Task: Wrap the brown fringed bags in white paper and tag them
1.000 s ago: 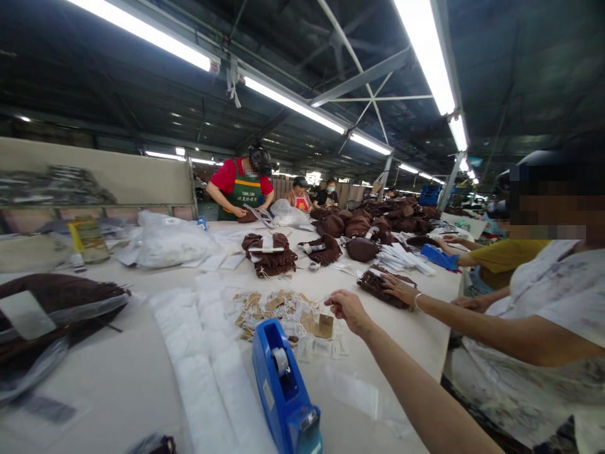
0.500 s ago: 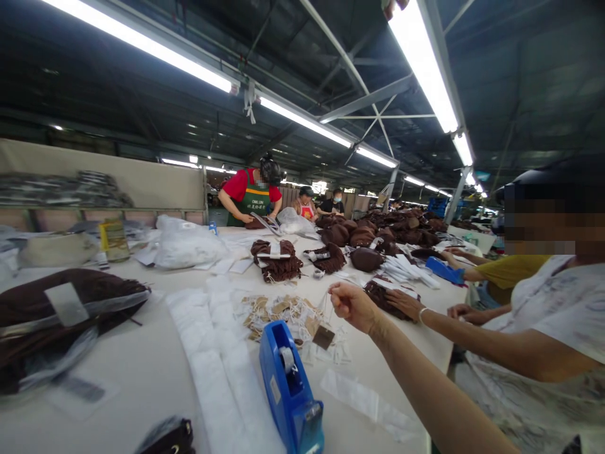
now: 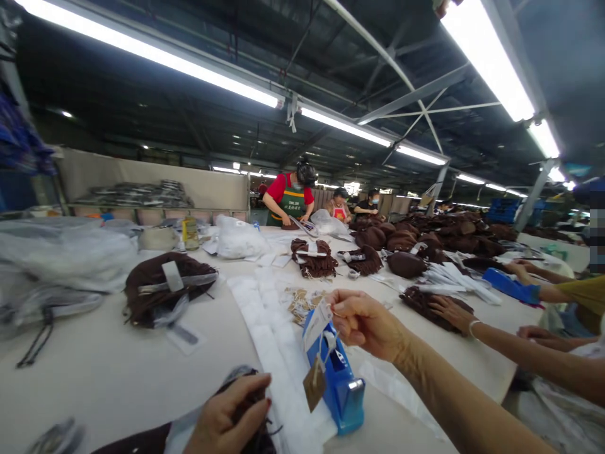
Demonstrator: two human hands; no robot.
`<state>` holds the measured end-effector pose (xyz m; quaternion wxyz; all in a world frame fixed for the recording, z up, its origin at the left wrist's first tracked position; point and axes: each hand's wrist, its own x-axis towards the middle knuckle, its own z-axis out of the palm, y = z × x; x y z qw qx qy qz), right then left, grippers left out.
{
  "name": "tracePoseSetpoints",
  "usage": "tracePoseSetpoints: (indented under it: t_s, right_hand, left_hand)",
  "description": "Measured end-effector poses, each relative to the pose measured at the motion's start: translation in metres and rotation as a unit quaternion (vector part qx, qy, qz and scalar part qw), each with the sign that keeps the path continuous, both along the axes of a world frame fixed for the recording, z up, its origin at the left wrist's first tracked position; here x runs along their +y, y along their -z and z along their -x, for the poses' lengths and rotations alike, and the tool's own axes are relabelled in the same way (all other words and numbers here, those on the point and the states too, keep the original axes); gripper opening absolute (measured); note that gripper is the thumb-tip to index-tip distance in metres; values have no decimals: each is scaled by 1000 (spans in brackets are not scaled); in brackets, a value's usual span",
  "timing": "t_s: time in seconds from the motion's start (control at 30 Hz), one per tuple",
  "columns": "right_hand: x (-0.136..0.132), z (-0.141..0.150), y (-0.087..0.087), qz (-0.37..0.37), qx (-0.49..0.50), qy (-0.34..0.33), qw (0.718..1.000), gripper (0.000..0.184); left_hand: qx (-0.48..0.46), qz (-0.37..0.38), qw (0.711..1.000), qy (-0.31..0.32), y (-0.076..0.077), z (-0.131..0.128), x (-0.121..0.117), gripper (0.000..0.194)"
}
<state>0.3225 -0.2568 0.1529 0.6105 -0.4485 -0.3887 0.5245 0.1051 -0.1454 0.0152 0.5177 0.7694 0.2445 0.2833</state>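
My right hand, its fingers pinched together, holds a hang tag by its top. A white card and a small brown card dangle from it on a string, in front of a blue tape dispenser. At the bottom edge, my left hand is on a dark brown fabric bag, thumb and forefinger curved over it. Part of that bag is hidden by the hand and cut off by the frame. Behind the dispenser lies a pile of loose hang tags.
White padding strips run along the table. A wrapped brown bag lies left, clear plastic bags beyond it. Brown bundles and a large brown heap stand farther back. A co-worker's hand rests on brown fabric at right.
My right hand has drawn a hang tag from the pile toward me, over the dispenser. My left hand has come into view at the brown bag. The view has turned left.
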Motion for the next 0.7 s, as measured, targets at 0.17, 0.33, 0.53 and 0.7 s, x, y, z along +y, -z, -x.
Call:
tracePoseSetpoints:
  t_s: [0.17,0.33,0.53,0.7]
  right_hand:
    - [9,41,14,18,11,-38,999,14]
    - [14,63,33,26,42,-74,996,12]
    - [13,74,67,-21,138,-72,988,12]
    - [13,93,104,-18,205,-71,976,31]
  left_hand:
    - [-105,117,988,4,-17,-28,-41,47]
    - [-109,172,979,-35,-15,-10,-42,41]
    - [-48,126,989,-53,-13,24,-32,50]
    - [16,24,999,-42,-35,53,-12,43]
